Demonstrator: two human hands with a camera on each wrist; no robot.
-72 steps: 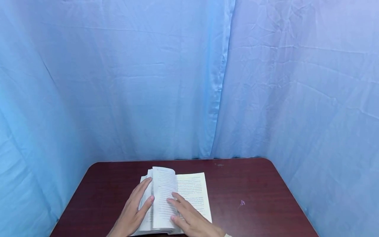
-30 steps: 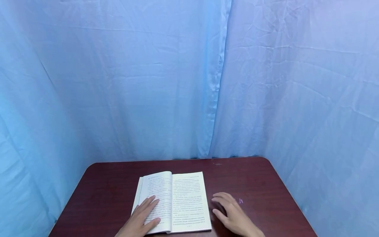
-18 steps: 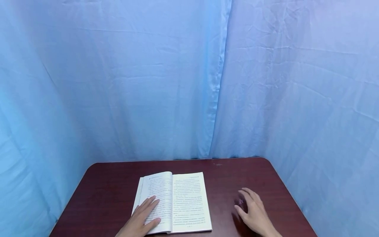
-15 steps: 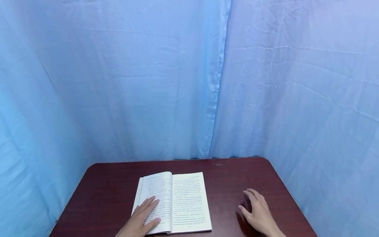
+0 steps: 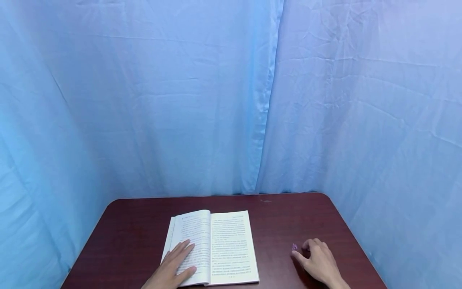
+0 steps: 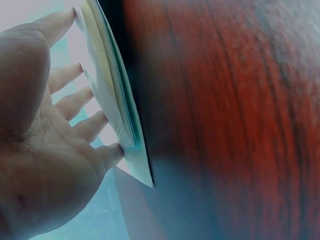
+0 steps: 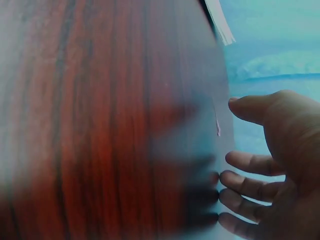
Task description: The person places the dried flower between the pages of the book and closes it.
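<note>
An open book (image 5: 232, 245) with printed pages lies on the dark red table, its left side a thicker stack whose pages curve up at the spine. Fingers spread, my left hand (image 5: 170, 267) rests on the left page; the left wrist view has its fingertips on the paper of the book (image 6: 107, 90). To the right of the book lies a small purple flower-like piece (image 5: 294, 247). Right beside it is my right hand (image 5: 319, 263), thumb tip close to it and fingers loosely bent. In the right wrist view the thumb and fingers stand apart, with the thin piece (image 7: 217, 122) beyond them.
The table (image 5: 133, 224) has rounded far corners. Pale blue curtains (image 5: 173, 120) hang behind it and along both sides. A faint light mark (image 5: 266, 200) shows near the table's far edge.
The lifted pages have come down flat on the left, and the left hand has settled there. The right hand has gone from the book rightward to the purple piece, its fingers lately drawn back.
</note>
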